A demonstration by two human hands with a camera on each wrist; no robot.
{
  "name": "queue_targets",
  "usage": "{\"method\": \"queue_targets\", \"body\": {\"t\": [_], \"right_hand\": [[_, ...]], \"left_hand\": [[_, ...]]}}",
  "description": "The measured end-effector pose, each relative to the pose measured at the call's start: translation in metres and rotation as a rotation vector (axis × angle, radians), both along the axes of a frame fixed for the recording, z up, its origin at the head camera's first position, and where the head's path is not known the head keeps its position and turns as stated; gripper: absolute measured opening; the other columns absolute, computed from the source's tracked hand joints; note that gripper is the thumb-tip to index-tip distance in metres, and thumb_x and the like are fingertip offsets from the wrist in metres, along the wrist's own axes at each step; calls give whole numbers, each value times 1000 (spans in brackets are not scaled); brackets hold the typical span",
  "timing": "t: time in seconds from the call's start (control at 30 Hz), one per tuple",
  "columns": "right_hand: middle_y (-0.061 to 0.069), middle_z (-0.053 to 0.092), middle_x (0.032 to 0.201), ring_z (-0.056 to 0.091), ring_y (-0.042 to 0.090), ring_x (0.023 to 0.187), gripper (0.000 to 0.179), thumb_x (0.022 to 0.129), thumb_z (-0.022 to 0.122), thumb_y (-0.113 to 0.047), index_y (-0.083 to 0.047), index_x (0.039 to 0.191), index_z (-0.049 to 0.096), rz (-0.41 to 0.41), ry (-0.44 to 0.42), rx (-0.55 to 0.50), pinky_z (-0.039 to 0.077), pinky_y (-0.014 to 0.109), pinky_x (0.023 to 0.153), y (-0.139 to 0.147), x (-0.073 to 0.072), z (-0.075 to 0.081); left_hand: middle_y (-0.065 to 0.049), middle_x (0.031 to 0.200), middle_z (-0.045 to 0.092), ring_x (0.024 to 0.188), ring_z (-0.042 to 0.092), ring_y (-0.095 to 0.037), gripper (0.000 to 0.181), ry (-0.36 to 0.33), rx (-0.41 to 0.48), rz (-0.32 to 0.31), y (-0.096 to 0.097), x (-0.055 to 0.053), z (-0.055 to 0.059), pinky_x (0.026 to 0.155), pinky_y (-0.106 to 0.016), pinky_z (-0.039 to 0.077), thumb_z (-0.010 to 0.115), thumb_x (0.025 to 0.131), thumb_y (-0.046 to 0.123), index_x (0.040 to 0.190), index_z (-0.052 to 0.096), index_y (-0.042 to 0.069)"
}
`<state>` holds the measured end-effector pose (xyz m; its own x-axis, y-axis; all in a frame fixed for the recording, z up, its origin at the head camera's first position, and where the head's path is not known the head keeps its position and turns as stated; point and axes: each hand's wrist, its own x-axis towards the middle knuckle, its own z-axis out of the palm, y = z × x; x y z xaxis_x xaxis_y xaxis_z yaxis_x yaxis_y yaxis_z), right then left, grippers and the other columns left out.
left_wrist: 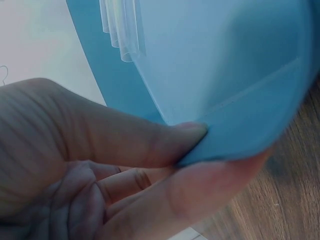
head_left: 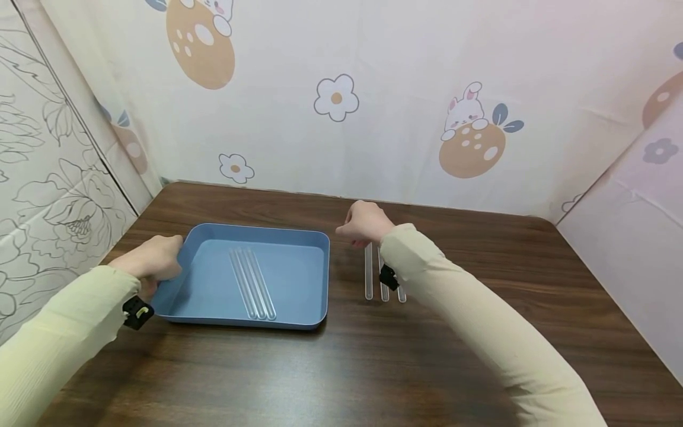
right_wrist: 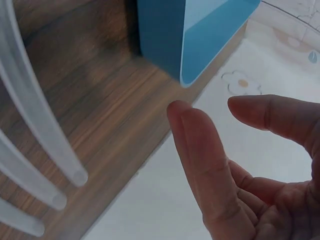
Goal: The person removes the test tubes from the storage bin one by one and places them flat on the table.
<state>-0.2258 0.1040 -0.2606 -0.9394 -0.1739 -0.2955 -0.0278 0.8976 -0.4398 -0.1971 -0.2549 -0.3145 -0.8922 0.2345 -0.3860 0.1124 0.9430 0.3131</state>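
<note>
A blue tray (head_left: 301, 279) stands on the table, and my left hand (head_left: 157, 258) grips its left rim between thumb and fingers; the left wrist view shows the thumb on the inner side of the wall (left_wrist: 240, 127). Inside the tray, three slim clear tubes (head_left: 252, 284) lie side by side at a slant. Right of the tray, three more clear tubes (head_left: 369, 276) lie spaced apart on the table. Over their far ends hovers my right hand (head_left: 367, 222), partly hiding them. Its thumb and fingers (right_wrist: 202, 150) are apart with nothing between them.
The brown wooden table (head_left: 341, 367) extends around the tray. A patterned curtain (head_left: 395, 118) hangs along its back edge, with more fabric at both sides. The right forearm (head_left: 469, 296) crosses above the table near the loose tubes.
</note>
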Motion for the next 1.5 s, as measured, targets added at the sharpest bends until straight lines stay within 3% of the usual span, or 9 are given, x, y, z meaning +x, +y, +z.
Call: {"method": "queue_targets", "body": {"t": [0.13,0.37,0.6,0.77,0.93,1.07,1.17,1.33,1.5], "right_hand": [[3,60,58,69,19,61,28,87,61,-20,-4,64,60,12,2,-11,58,31,63,-10,2,-3],[7,64,60,71,23,65,34,88,63,-20,-9,57,58,63,2,-32,57,30,73,-28,5,-9],[-3,42,40,70,25,61,49,87,62,-16,-16,45,35,98,1,-45,52,22,62,-44,11,-12],[-4,43,40,70,25,63,48,87,64,-16,-15,46,39,122,8,-36,49,21,56,-55,13,-15],[-4,43,41,71,28,69,43,87,64,-16,-14,48,45,140,-2,-41,56,30,63,-66,16,-20],[-6,33,39,68,24,56,46,85,63,-14,-15,47,38,146,-14,-55,58,35,67,-75,16,-25],[-6,28,39,65,19,50,49,85,62,-13,-15,46,33,149,-20,-55,57,32,61,-80,16,-28],[-5,26,39,69,23,58,50,84,62,-13,-15,45,30,159,-29,-42,50,25,48,-87,15,-31],[-5,23,40,69,25,57,51,84,61,-11,-15,45,29,173,-44,-59,57,31,59,-93,16,-34]], "left_hand": [[-48,121,43,81,55,-34,63,7,-12,-7,0,1,0,50,-30,44,47,76,-8,131,25,-28],[-47,115,46,73,58,-28,63,9,14,-8,1,3,-1,41,-25,40,46,77,-7,132,24,-28],[-38,102,52,70,56,-27,57,23,20,-11,1,3,-2,41,-25,40,48,77,-7,127,31,-26],[-41,107,51,72,58,-28,58,12,5,-9,3,4,-1,43,-26,42,46,77,-7,128,30,-27],[-39,104,52,71,58,-27,55,14,1,-12,3,4,-1,44,-27,43,46,77,-7,127,32,-26],[-39,106,51,76,54,-31,56,10,3,-14,3,3,0,49,-28,42,47,77,-7,127,32,-26],[-42,108,49,68,58,-27,58,-6,20,-1,3,2,0,43,-27,42,45,77,-7,129,28,-26],[-52,120,38,46,59,-19,65,-23,34,11,5,1,0,36,-23,42,43,79,-8,135,18,-27],[-46,108,47,43,57,-18,61,-17,38,13,7,0,0,36,-23,41,43,79,-7,133,23,-26]]}}
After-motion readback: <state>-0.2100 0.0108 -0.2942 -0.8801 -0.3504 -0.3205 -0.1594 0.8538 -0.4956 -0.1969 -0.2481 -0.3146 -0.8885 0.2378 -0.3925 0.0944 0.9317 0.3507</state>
